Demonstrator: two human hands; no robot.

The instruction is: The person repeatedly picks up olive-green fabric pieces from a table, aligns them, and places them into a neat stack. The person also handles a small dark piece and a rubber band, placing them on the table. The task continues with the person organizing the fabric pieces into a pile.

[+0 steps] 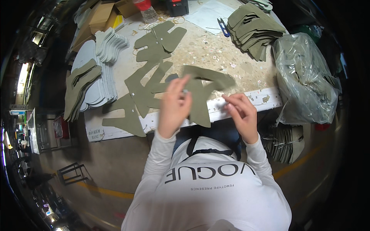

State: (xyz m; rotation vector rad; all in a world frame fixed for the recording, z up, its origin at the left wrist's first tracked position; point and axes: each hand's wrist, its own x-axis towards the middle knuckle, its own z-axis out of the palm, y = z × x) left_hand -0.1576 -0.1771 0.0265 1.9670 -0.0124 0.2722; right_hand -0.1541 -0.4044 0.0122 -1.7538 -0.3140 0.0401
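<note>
An olive fabric cut piece [200, 98] with branching arms lies at the table's front edge, partly covered by my left hand [175, 106]. That hand is smeared by motion, and a small pale spot shows near its fingertips; whether it grips anything is unclear. Just right of the piece, my right hand [243, 115] hovers with fingers half bent and the thumb apart from them, nothing plainly held. More olive cut pieces [140, 90] overlap to the left, several bearing small white stickers. Beyond them lie further olive pieces [160, 42]. A small dark blue item [172, 77] peeks out behind my left hand.
Stacked pale grey pieces [104, 73] and olive pieces [79, 90] stand at the left. Blue-handled thread snips [223, 27] lie beside an olive stack [254, 29] at the back right. A clear plastic bag [304, 81] bulges past the table's right edge. Scraps litter the tabletop [235, 71].
</note>
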